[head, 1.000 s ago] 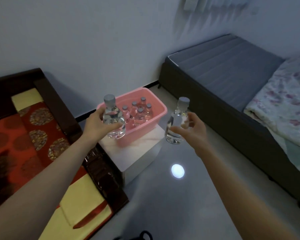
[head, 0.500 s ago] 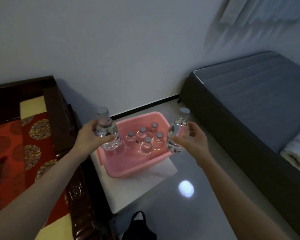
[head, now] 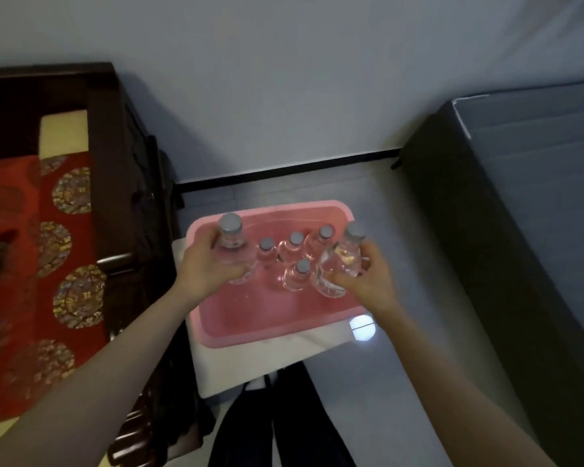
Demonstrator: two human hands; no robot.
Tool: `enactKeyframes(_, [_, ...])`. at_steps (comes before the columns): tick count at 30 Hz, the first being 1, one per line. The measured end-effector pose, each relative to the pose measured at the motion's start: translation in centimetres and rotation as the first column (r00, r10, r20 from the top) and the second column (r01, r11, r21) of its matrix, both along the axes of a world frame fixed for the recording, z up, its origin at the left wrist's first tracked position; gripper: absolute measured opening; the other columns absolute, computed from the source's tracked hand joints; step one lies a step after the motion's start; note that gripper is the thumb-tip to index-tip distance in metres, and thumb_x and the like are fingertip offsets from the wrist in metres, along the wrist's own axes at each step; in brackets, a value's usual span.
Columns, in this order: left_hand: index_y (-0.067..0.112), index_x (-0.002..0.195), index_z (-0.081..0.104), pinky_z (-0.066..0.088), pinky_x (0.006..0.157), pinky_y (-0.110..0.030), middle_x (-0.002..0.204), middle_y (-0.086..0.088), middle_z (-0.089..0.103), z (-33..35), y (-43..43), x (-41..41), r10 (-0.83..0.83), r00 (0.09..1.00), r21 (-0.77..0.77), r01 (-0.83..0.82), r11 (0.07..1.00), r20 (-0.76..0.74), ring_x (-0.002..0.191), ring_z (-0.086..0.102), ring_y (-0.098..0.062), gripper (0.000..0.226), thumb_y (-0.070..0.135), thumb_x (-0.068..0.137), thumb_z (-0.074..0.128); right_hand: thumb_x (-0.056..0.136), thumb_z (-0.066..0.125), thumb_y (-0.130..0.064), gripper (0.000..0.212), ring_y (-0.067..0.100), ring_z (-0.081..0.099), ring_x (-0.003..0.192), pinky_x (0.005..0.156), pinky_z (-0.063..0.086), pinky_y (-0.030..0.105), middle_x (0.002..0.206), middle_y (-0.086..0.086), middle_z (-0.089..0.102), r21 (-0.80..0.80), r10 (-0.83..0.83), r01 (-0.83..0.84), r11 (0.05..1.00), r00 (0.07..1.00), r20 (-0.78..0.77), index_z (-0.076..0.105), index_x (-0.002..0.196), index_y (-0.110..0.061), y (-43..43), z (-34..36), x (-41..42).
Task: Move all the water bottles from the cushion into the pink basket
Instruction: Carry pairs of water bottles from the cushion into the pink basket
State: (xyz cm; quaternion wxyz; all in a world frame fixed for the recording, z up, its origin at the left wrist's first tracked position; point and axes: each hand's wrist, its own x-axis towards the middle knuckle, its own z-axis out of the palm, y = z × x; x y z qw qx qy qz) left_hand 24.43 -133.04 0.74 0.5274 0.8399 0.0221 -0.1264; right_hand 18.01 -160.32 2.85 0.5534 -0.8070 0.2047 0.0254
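The pink basket [head: 273, 335] sits on a white stand below me. Several clear water bottles with grey caps [head: 295, 251] stand upright inside it, toward the far side. My left hand [head: 204, 267] grips one water bottle [head: 231, 246] upright over the basket's left part. Over the right part, my right hand [head: 368, 278] holds a second water bottle [head: 343, 261], tilted a little. The red patterned cushion [head: 38, 264] lies on the dark wooden seat to the left; no bottle shows on the part in view.
The white stand [head: 250, 362] stands between the dark wooden seat frame [head: 129, 210] on the left and a dark grey bed [head: 506, 203] on the right. Dark trouser legs [head: 277, 426] show below the stand. A light spot [head: 361, 326] shines on the glossy floor.
The view has moved closer and tipped down over the basket. Both hands have carried their bottles from beside the basket to above its inside, and lower.
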Motion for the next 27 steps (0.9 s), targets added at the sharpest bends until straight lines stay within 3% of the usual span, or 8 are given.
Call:
enactKeyframes(2, [0.018,0.115,0.056,0.048,0.076,-0.018,0.106,0.005,0.066,-2.4,-0.9,-0.1,-0.015,0.999,-0.016,0.014,1.0,-0.041,0.092,0.064,-0.01,0.075,0.035,0.047,0.083,0.055,0.087,-0.011,0.06,0.016,0.068,0.091,0.075,0.058,0.036,0.102,-0.001,0.07,-0.003,0.039,-0.04,0.999,0.998,-0.044,0.059,0.106,-0.026,-0.3,-2.4,0.4])
enactKeyframes(5, [0.028,0.114,0.055,0.048,0.079,-0.019,0.105,0.014,0.065,-5.2,-1.9,-0.1,-0.051,0.998,-0.01,0.051,0.999,-0.037,0.094,0.063,-0.006,0.068,0.025,0.054,0.089,0.052,0.089,-0.017,0.064,0.013,0.068,0.089,0.076,0.058,0.04,0.1,-0.007,0.07,-0.034,0.133,-0.138,0.99,0.983,-0.126,0.057,0.106,-0.027,-1.1,-4.9,1.0])
enactKeyframes(7, [0.043,0.108,0.051,0.043,0.081,-0.009,0.102,0.024,0.062,-6.6,-2.6,-0.1,-0.096,0.995,0.018,0.096,0.995,-0.008,0.093,0.06,0.001,0.065,0.026,0.055,0.086,0.053,0.089,-0.014,0.064,0.01,0.066,0.089,0.078,0.057,0.04,0.099,-0.01,0.068,-0.06,0.257,-0.269,0.961,0.953,-0.159,0.056,0.105,-0.03,-1.8,-6.2,1.6])
enactKeyframes(11, [0.046,0.104,0.049,0.037,0.085,-0.004,0.105,0.036,0.058,-9.2,-3.3,0.1,-0.201,0.979,0.07,0.199,0.978,0.03,0.097,0.053,0.015,0.067,0.017,0.054,0.083,0.053,0.083,-0.019,0.063,0.009,0.061,0.094,0.085,0.05,0.033,0.104,-0.022,0.062,-0.228,0.545,-0.585,0.779,0.81,-0.215,0.055,0.106,-0.037,-3.2,-7.5,3.4])
enactKeyframes(14, [0.021,0.11,0.062,0.03,0.094,-0.007,0.112,0.013,0.05,-12.4,-3.6,0.3,-0.221,0.971,0.136,0.208,0.969,0.088,0.105,0.045,-0.004,0.065,0.023,0.048,0.078,0.052,0.079,-0.015,0.071,0.014,0.059,0.099,0.084,0.047,0.027,0.111,-0.013,0.062,-0.279,0.694,-0.754,0.595,0.657,-0.296,0.057,0.119,-0.027,-3.9,-8.8,4.5])
enactKeyframes(17, [0.012,0.115,0.065,0.038,0.094,-0.021,0.112,-0.006,0.049,-14.4,-4.2,-0.2,-0.211,0.977,0.166,0.203,0.965,0.03,0.106,0.048,-0.02,0.069,0.025,0.048,0.076,0.054,0.075,-0.014,0.077,0.016,0.06,0.102,0.083,0.049,0.03,0.117,-0.009,0.063,-0.284,0.772,-0.839,0.465,0.541,-0.333,0.048,0.122,-0.038,-3.9,-10.2,4.6])
enactKeyframes(23, [0.014,0.119,0.064,0.04,0.089,-0.025,0.112,-0.006,0.051,-15.5,-5.4,0.6,-0.247,0.969,0.182,0.239,0.954,0.019,0.103,0.054,-0.024,0.07,0.011,0.052,0.084,0.062,0.07,-0.006,0.071,0.025,0.062,0.096,0.073,0.042,0.026,0.111,0.002,0.064,-0.307,0.791,-0.883,0.355,0.459,-0.406,0.051,0.128,-0.026,-3.9,-12.5,5.7])
enactKeyframes(27, [0.016,0.124,0.061,0.042,0.092,-0.031,0.113,-0.007,0.052,-16.5,-5.9,0.5,-0.289,0.957,0.25,0.277,0.928,0.014,0.104,0.054,-0.027,0.071,0.012,0.058,0.086,0.062,0.068,-0.004,0.069,0.025,0.06,0.098,0.078,0.049,0.032,0.111,0.003,0.062,-0.257,0.797,-0.888,0.38,0.456,-0.396,0.052,0.126,-0.023,-4.1,-13.3,5.8])
